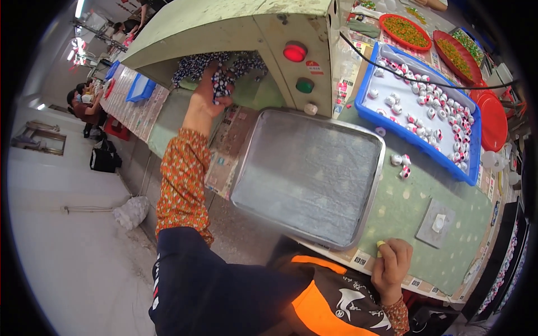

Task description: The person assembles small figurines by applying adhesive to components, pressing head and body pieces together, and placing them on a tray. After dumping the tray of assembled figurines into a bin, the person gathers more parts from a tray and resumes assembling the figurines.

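Beads (193, 66), or small bits like beads, in black and white with a little red, lie heaped in the mouth of the big pale machine (213, 33), past the far left corner of the metal tray (308, 173). My left hand (217, 84) is in among them. Its fingers and thumb are curved around a bunch of bits, but I cannot tell how hard they squeeze. My right hand (394, 263) is curled up to the right of the tray's near right corner, and it seems to pinch a small yellow thing (380, 248).

I think my left hand is gathering up bits. To do that well, I should make it like a little bowl and slide it under the heap, not push down on top. Small bits could roll away, so I should take only what fits and tuck my thumb over it. The red light (295, 51) past the tray's far side is glowing, so I should go slowly and mind the machine. I should also not bump the loose balls (400, 162) on the tabletop (403, 207), just right of the tray.
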Action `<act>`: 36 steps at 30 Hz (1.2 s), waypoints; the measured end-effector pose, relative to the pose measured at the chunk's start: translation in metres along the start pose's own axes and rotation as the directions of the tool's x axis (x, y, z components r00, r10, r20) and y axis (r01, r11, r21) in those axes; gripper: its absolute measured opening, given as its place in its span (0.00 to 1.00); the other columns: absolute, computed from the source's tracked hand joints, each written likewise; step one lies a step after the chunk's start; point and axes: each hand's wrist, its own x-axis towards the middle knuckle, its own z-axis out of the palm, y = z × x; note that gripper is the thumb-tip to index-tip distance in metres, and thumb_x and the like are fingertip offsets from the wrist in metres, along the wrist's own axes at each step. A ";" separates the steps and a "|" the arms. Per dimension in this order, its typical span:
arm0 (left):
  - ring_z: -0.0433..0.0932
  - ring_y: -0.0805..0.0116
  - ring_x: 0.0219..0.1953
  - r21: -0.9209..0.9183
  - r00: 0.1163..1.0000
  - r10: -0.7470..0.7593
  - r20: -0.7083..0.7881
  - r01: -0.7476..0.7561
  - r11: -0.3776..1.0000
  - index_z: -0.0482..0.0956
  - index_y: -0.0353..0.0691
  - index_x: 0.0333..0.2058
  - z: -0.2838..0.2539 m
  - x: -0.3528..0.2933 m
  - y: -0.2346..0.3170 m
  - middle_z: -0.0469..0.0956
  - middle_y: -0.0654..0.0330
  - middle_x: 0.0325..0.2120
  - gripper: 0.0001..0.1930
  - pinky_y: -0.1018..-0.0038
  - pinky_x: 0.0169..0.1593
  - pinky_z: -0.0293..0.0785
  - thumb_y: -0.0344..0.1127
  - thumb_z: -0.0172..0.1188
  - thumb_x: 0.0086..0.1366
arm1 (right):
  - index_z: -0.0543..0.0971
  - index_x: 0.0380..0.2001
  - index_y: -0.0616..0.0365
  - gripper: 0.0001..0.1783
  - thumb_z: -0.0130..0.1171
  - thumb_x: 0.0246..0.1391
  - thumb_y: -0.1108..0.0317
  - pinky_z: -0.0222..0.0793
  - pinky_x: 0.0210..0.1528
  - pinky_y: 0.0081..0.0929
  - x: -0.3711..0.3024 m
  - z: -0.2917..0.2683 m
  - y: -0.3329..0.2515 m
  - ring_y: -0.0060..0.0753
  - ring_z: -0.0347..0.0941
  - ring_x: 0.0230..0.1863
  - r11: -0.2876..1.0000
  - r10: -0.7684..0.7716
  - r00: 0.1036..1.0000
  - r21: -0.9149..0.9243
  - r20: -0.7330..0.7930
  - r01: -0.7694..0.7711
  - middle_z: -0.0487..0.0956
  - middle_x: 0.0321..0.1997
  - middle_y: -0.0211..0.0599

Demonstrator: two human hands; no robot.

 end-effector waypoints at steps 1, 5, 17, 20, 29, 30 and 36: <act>0.72 0.75 0.21 0.024 0.994 0.019 -0.105 -0.017 1.000 0.74 0.53 0.37 0.010 -0.019 -0.009 0.76 0.68 0.29 0.13 0.85 0.13 0.52 0.54 0.61 0.67 | 0.77 0.43 0.61 0.26 0.56 0.33 0.84 0.70 0.47 0.46 -0.001 -0.001 0.000 0.53 0.72 0.44 1.000 -0.010 1.000 0.021 -0.028 0.011 0.76 0.43 0.45; 0.74 0.74 0.24 -0.062 0.986 -0.143 0.086 0.149 0.987 0.74 0.51 0.38 0.052 -0.082 -0.043 0.74 0.66 0.33 0.15 0.85 0.15 0.58 0.55 0.57 0.70 | 0.78 0.39 0.62 0.22 0.56 0.34 0.84 0.70 0.46 0.45 -0.007 -0.005 0.004 0.53 0.73 0.43 0.995 -0.033 0.990 0.091 -0.138 0.046 0.77 0.41 0.45; 0.71 0.79 0.20 0.676 0.675 -0.496 0.546 -0.006 0.737 0.73 0.47 0.37 0.346 -0.133 -0.193 0.72 0.66 0.29 0.16 0.84 0.18 0.61 0.53 0.54 0.72 | 0.81 0.40 0.57 0.21 0.63 0.36 0.78 0.72 0.42 0.34 -0.054 -0.042 0.009 0.40 0.75 0.42 0.991 -0.094 0.930 0.053 -0.355 0.120 0.78 0.40 0.35; 0.73 0.79 0.22 0.708 0.542 -0.500 0.675 -0.285 0.646 0.78 0.44 0.39 0.427 -0.129 -0.261 0.73 0.67 0.28 0.17 0.82 0.22 0.66 0.53 0.55 0.71 | 0.81 0.40 0.58 0.21 0.63 0.36 0.79 0.72 0.41 0.35 -0.072 -0.059 0.011 0.40 0.75 0.42 0.998 -0.054 0.909 0.008 -0.414 0.063 0.79 0.40 0.35; 0.79 0.52 0.44 0.201 0.179 -0.256 0.950 -0.978 0.061 0.82 0.53 0.43 0.519 -0.105 -0.393 0.79 0.56 0.41 0.16 0.56 0.41 0.75 0.53 0.62 0.63 | 0.80 0.39 0.58 0.18 0.60 0.40 0.81 0.73 0.45 0.37 -0.111 -0.083 0.027 0.45 0.74 0.41 0.990 0.137 0.838 0.048 -0.528 -0.131 0.79 0.41 0.39; 0.79 0.52 0.44 0.199 0.175 -0.265 0.948 -0.978 0.067 0.82 0.53 0.43 0.520 -0.103 -0.399 0.79 0.56 0.41 0.16 0.56 0.41 0.75 0.53 0.62 0.63 | 0.81 0.39 0.59 0.20 0.60 0.38 0.82 0.73 0.44 0.37 -0.113 -0.084 0.029 0.45 0.74 0.41 0.988 0.146 0.827 0.046 -0.542 -0.144 0.79 0.40 0.39; 0.73 0.55 0.56 -0.009 -0.007 -0.283 0.959 -1.000 -0.005 0.83 0.60 0.44 0.500 -0.090 -0.403 0.79 0.65 0.48 0.13 0.52 0.53 0.67 0.52 0.61 0.63 | 0.81 0.39 0.60 0.21 0.59 0.35 0.82 0.73 0.42 0.37 -0.113 -0.090 0.041 0.46 0.74 0.39 0.985 0.149 0.816 0.015 -0.559 -0.170 0.79 0.39 0.40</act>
